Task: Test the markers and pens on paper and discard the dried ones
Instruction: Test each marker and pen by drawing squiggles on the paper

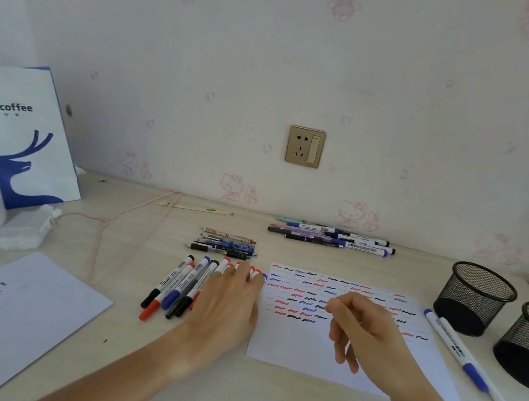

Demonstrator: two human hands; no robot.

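**Left hand flat on the marker row, right hand loose over the test sheet**

While resting palm-down on the desk (pixel 110 380), left hand (pixel 229 302) laid across the right end of the marker row (pixel 180 285), fingers (pixel 242 271) straight and slightly spread, tips touching the red caps at the far end of the row. Nothing gripped there; several markers hidden under the palm, the rest lying bare just to the left, caps black, red and blue, pointing toward the near edge.

Right hand (pixel 365 332) hovering over the middle of the test sheet (pixel 298 348), fingers loosely curled, thumb and forefinger close together. Whether anything thin is pinched between them, cannot tell. Sheet covered in its far half with red, blue and black squiggles, near half blank.

Lone blue-capped marker (pixel 465 357) lying on the desk just off the sheet's right edge, well apart from both hands, beside two black mesh cups (pixel 474 297) toward the right edge of the desk. Small cluster of pens (pixel 226 245) just beyond the left fingertips, not touched. Further batch of markers and pens (pixel 333 238) along the far edge, under the wall socket (pixel 305 147). Second scribbled sheet (pixel 5 318) at the near left corner; coffee bag (pixel 20 134) standing at the far left.
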